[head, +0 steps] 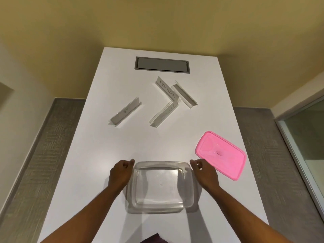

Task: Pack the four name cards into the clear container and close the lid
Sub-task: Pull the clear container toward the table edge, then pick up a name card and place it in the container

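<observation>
The clear container (133, 193) stands open on the white table (87, 172), close to me. My left hand (120, 173) sits against its left side and my right hand (204, 173) against its right side, both loosely curled with nothing in them. The pink lid (221, 155) lies flat to the right of the container. Farther back lie the name cards: one alone at the left (125, 112), one in the middle (164, 114), one marked with capital letters (167, 89) touching it at a corner, and one (184, 94) at the right.
A grey rectangular hatch (162, 64) is set into the table's far end. Grey carpet (38, 163) lies on both sides of the table. A glass partition (306, 146) stands at the right. Something dark (154, 238) shows at the bottom edge.
</observation>
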### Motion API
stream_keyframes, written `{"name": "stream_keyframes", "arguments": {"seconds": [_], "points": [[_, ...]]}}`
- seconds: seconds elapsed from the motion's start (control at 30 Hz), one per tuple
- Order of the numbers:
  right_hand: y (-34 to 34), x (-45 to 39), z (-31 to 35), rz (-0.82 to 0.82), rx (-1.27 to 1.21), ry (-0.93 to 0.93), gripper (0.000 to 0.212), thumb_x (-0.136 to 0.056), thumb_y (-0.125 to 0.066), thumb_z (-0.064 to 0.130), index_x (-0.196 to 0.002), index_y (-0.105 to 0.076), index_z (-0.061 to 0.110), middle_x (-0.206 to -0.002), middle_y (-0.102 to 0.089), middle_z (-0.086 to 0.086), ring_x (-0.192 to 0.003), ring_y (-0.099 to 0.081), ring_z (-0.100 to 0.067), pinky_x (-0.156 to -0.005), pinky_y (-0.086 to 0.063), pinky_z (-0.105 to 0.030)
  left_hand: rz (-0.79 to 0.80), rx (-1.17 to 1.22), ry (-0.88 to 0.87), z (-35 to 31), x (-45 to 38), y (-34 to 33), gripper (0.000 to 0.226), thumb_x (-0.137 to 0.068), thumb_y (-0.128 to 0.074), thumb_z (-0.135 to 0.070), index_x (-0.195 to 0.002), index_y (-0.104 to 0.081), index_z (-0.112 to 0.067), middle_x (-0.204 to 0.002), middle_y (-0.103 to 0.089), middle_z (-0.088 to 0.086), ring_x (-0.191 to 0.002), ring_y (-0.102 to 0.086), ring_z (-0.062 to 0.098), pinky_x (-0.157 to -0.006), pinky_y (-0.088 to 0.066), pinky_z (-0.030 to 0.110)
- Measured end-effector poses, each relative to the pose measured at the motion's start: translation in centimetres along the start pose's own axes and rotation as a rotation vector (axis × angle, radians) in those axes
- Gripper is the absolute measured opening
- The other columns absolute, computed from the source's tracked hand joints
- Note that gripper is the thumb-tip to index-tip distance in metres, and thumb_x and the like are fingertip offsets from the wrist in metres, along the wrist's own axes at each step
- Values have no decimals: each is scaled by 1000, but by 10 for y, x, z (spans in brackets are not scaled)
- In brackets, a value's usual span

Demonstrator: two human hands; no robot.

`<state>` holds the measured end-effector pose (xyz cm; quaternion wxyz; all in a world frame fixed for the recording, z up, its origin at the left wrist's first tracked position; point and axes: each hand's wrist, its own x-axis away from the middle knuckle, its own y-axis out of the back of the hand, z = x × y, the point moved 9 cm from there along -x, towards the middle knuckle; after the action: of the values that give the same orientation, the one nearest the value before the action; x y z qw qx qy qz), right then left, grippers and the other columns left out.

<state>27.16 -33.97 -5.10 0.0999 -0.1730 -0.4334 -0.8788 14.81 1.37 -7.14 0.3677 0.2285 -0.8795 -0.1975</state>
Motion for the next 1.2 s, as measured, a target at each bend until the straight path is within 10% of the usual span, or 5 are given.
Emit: {"name": "stream_keyframes", "arguments": {"seconds": [0.4, 0.67, 0.9, 1.0, 1.2], "points": [[-11, -212, 117, 90, -189, 30, 10, -85, -63, 33, -79, -62, 25, -82, -61, 14, -84, -55, -14, -75, -42, -28, 126, 272, 37, -108, -116, -56, 9, -88, -59, -18, -86, -68, -20, -87, -75, 4, -64, -63, 18, -64, -49, 29], [-35, -300, 126, 165, -338, -55, 66, -85, -63, 17, -148, -44, 21, -153, -46, 1, -134, -51, -20, -113, -43, -44, 162, 398, 105, -121, -157, -90, 23, -67, -65, -34, -88, -65, -24, -83, -66, 3, -76, -62, 24, -83, -51, 35], [-40, -306, 146, 186, -331, 65, 55, -84, -60, 10, -136, -58, 27, -140, -58, 5, -121, -56, -13, -106, -50, -46, 116, 404, 97, -135, -157, -100, 13, -79, -77, -13, -92, -75, -12, -88, -76, 6, -81, -73, 21, -72, -55, 23], [-40, -288, 148, 184, -306, 112, 42, -87, -61, 8, -126, -62, 22, -128, -64, 4, -120, -60, -15, -103, -52, -44, 93, 370, 74, -137, -154, -96, 7, -78, -76, -2, -80, -77, -8, -84, -78, 9, -83, -76, 28, -83, -61, 38], [-47, -258, 132, 227, -279, 48, 48, -89, -64, 14, -136, -55, 19, -133, -58, 1, -124, -57, -18, -105, -49, -42, 117, 168, -8, -145, -152, -100, 27, -67, -86, -24, -73, -69, -3, -62, -71, 12, -48, -64, 25, -72, -63, 46]]}}
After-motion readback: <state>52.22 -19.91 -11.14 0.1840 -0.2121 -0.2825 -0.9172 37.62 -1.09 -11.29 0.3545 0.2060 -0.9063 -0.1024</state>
